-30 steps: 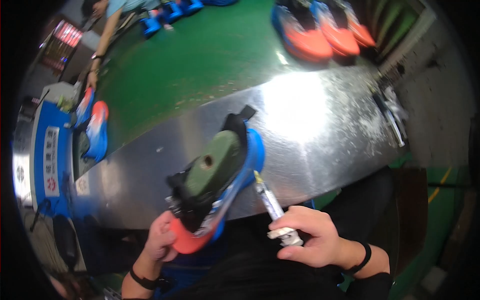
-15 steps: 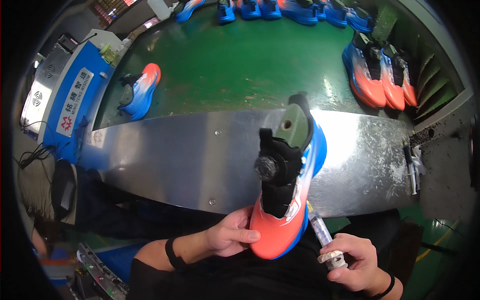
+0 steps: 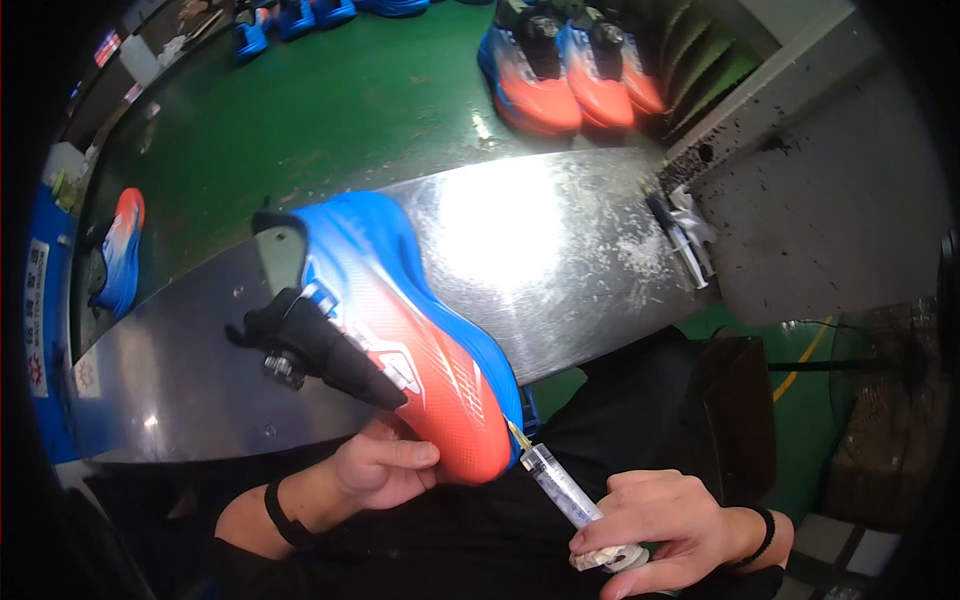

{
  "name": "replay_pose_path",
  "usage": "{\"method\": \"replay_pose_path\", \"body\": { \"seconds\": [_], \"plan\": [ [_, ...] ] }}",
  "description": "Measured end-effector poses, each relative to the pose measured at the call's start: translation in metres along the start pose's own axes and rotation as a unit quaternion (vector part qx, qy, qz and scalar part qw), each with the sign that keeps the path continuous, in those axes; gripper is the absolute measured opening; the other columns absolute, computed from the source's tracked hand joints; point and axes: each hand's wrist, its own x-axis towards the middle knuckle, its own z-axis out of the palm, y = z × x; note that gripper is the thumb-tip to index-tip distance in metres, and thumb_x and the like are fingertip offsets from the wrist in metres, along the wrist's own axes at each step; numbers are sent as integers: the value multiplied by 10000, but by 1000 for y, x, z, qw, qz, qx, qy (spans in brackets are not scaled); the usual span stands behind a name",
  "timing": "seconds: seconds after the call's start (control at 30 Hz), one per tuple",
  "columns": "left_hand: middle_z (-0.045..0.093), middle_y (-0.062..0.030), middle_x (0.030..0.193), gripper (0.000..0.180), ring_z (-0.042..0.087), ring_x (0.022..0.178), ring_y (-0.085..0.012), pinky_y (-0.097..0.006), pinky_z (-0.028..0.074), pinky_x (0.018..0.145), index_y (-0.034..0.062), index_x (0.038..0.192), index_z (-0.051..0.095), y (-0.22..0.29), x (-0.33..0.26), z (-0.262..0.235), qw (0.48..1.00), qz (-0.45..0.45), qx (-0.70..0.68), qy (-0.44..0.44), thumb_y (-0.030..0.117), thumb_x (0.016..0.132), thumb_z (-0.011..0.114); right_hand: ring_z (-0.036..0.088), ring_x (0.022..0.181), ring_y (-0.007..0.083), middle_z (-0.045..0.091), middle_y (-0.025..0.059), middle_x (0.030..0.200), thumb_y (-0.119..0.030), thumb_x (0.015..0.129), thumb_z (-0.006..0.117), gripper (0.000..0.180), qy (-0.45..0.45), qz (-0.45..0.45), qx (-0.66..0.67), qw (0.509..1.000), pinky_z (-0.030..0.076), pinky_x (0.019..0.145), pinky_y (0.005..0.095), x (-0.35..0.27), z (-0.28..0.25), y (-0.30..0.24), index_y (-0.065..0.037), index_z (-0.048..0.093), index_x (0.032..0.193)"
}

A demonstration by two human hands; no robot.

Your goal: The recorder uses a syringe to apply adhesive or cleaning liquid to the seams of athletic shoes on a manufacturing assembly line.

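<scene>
My left hand (image 3: 385, 468) grips the toe of a coral, white and blue sneaker (image 3: 445, 385) from below, thumb on the coral upper. The shoe is tilted onto its side, its blue sole edge turned to the right. A black tongue with a round dial (image 3: 284, 368) hangs toward the left, and a green form (image 3: 282, 255) fills the heel opening. My right hand (image 3: 665, 525) is closed around a clear syringe (image 3: 562, 487), fingers at its plunger end. Its thin yellowish tip meets or nearly meets the blue sole edge near the toe.
A metal plate (image 3: 190, 375) borders the green table (image 3: 290, 140). One shoe (image 3: 122, 255) lies at far left; several stand along the back, including a coral-toed group (image 3: 535, 95). Another syringe (image 3: 685, 245) and a white crumpled scrap (image 3: 692, 215) lie by the grey panel (image 3: 820, 210).
The view has swung to the right. The sneaker has been rolled, showing its side and sole edge. The syringe tip now points at the sole edge nearer the toe.
</scene>
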Motion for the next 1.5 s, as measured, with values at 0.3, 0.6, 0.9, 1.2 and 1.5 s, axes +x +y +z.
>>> {"method": "replay_pose_path", "body": {
  "seconds": [0.3,0.6,0.9,1.2,1.5],
  "plan": [
    [552,-153,1211,373,539,1127,-293,-435,434,977,32,1235,498,-2,42,5,997,-24,46,-63,109,880,583,597,649,223,665,91,805,-239,716,767,401,46,-35,-63,996,400,563,313,-21,-5,1,37,632,975],
    [577,-115,1189,338,547,1122,-236,-417,438,981,42,1214,524,-5,64,9,998,-13,47,-26,97,884,572,559,584,183,643,41,775,-254,705,768,414,60,-38,-172,982,359,524,299,-22,-4,4,11,622,988],
    [506,-206,1262,412,467,1219,-330,-380,474,969,-1,1251,474,-10,79,11,998,36,50,-20,136,879,585,515,540,161,604,25,712,-259,710,760,374,-5,-25,-269,963,348,506,307,-13,-7,-1,-4,634,952],
    [552,-155,1201,414,501,1184,-306,-279,544,851,28,1241,485,-10,82,20,998,53,42,14,193,880,605,279,432,84,449,-35,574,-253,647,790,286,106,-109,-441,885,216,373,209,-14,13,35,-113,678,871],
    [586,-131,1149,470,572,1099,-267,-224,564,742,48,1232,494,-9,79,26,998,45,39,20,303,860,625,356,510,93,431,-13,644,-228,732,713,241,68,-120,-513,847,306,411,181,-25,19,52,-100,658,928]
  ]
}}
